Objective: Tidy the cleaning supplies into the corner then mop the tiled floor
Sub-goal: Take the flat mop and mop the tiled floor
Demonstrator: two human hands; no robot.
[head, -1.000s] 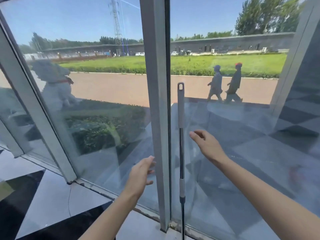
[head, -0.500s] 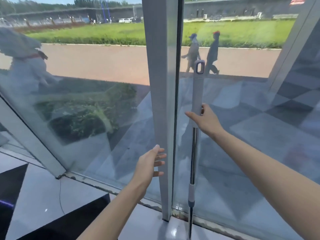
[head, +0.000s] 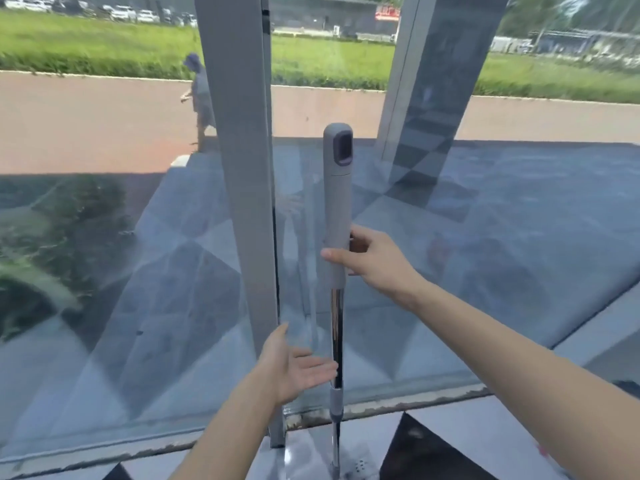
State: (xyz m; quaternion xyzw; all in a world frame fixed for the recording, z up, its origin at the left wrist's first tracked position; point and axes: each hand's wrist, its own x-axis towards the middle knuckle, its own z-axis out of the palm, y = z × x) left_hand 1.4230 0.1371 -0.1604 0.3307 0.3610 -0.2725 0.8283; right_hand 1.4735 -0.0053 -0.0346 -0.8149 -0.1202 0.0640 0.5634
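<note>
Upright mop handle [head: 336,209], grey grip above chrome shaft, no legible writing, right hand [head: 372,259] wrapping the grip, left hand [head: 294,367] flat-fingered, fingertips touching the shaft below, window post [head: 242,168] just left.

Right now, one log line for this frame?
right hand: grips mop handle | left hand: open beside pole | mop: upright at window

The window glass [head: 485,271] and grey frame post [head: 242,202] close off the space just behind the mop handle [head: 336,209].

One mop handle [head: 337,202]; two hands, left hand [head: 294,367] and right hand [head: 372,259]; one window post [head: 242,168]; one passer-by [head: 199,95] outside.
</note>
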